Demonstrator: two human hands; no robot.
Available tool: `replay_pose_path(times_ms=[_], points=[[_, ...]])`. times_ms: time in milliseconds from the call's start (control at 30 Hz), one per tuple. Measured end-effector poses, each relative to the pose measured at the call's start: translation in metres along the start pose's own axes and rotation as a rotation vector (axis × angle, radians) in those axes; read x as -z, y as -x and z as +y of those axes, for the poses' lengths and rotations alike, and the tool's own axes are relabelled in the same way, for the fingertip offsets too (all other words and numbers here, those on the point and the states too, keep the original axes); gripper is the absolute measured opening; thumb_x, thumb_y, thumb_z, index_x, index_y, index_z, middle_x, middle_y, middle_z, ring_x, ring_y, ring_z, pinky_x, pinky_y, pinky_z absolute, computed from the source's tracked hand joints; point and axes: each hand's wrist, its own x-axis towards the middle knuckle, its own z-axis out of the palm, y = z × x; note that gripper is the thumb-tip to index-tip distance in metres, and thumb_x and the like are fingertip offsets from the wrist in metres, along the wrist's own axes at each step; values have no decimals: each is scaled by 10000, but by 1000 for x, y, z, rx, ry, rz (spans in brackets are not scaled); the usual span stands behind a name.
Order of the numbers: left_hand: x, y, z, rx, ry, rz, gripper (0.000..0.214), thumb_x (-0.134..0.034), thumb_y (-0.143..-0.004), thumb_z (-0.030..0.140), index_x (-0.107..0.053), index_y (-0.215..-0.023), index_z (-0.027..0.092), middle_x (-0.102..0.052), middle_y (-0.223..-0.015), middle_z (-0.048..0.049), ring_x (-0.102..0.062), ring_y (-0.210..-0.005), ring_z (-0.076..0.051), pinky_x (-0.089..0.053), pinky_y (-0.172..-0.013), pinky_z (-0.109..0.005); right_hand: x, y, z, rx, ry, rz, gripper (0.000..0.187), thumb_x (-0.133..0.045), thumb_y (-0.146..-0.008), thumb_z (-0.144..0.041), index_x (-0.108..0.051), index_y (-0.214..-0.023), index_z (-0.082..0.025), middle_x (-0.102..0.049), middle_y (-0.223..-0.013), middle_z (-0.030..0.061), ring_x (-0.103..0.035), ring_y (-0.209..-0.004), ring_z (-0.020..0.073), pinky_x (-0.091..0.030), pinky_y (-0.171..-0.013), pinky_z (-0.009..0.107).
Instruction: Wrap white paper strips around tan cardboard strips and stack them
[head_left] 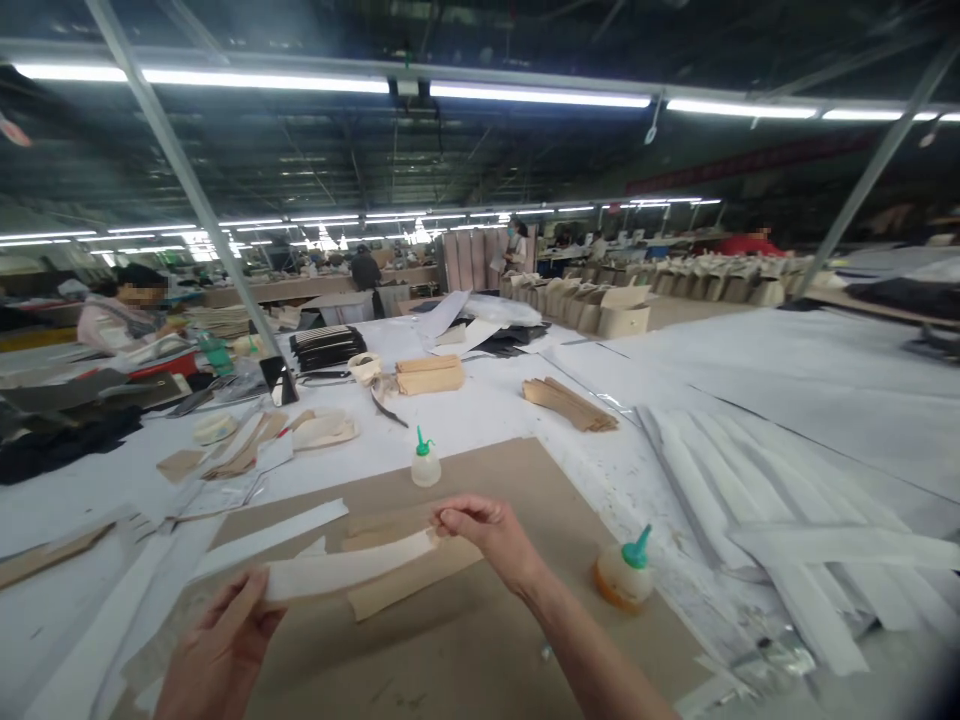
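Observation:
A long white strip (349, 567) is stretched between my two hands above a brown board (525, 470). My left hand (225, 625) pinches its left end between thumb and fingers. At the other end, my right hand (484, 530) grips it with the fingertips. Under and behind the strip lie tan strips (420, 580) on the board. Another white strip (277, 535) rests to the left. A squeeze bottle with a green nozzle (426, 465) stands beyond my hands. Right of my forearm, a round bottle with amber liquid (624, 575) sits tilted on the board.
White strips (780, 500) are piled at the right. Stacked tan pieces (570, 403) and a tan bundle (430, 375) lie farther back on the white table. A metal pole (187, 180) rises at the left, near a seated person (124, 315). Tan pieces (247, 440) lie left.

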Motion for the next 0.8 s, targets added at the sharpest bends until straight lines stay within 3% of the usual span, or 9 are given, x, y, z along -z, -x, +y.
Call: replay_pose_path(times_ms=[133,267,333,400,500,567,700,800], points=[[-8,15,-1,17,37,19,131,-798,-787,245,-742,-895,195,-732,-955,6,-697,-903,-145,-636,-796,-219,-12,18,-4,-40,-124,38,455,-653,-884,-612,-751,-978,-178,-718,-899,53,-500,-606,99,-330,-511,212],[-24,32,6,27,87,88,40,-753,-817,203,-720,-835,190,-727,-924,12,-696,-897,-138,-630,-797,-217,-16,30,5,-112,-175,49,551,-575,-908,-681,-722,-1070,-176,-707,-994,75,-476,-590,94,-290,-484,215],[-29,40,11,47,111,58,90,-783,-789,214,-708,-827,180,-736,-930,-2,-704,-904,-159,-634,-785,-244,-16,34,13,-140,-167,68,564,-611,-879,-693,-719,-1107,-189,-700,-987,66,-548,-683,126,-383,-553,232],[-33,48,16,69,123,-1,153,-823,-750,234,-703,-824,174,-746,-932,-17,-714,-887,-185,-639,-767,-279,-17,36,22,-162,-173,82,567,-695,-821,-680,-711,-1152,-220,-693,-1075,69,-620,-910,191,-483,-726,287],[-39,62,23,83,136,-70,210,-855,-725,269,-709,-847,178,-757,-923,-25,-721,-828,-197,-640,-771,-329,-26,43,33,-231,-229,42,591,-799,-744,-627,-700,-1194,-256,-645,-1288,92,-573,-1212,273,-481,-964,402],[-44,72,27,60,158,-77,210,-853,-731,275,-717,-860,180,-758,-894,-24,-718,-791,-189,-638,-787,-342,-36,51,36,-288,-287,-16,604,-822,-726,-611,-697,-1203,-263,-626,-1340,107,-568,-1247,291,-481,-994,437],[-50,88,34,-25,202,-46,143,-814,-772,278,-720,-840,193,-752,-829,-1,-717,-813,-185,-633,-828,-331,-55,68,33,-369,-411,-144,632,-844,-670,-629,-723,-1106,-188,-709,-1145,136,-683,-1020,283,-572,-771,371],[-43,97,36,-65,168,-8,125,-792,-794,294,-722,-855,210,-760,-869,7,-724,-896,-208,-637,-834,-329,-58,77,26,-362,-453,-79,552,-857,-647,-612,-725,-942,-165,-720,-910,80,-675,-782,204,-519,-599,265]])
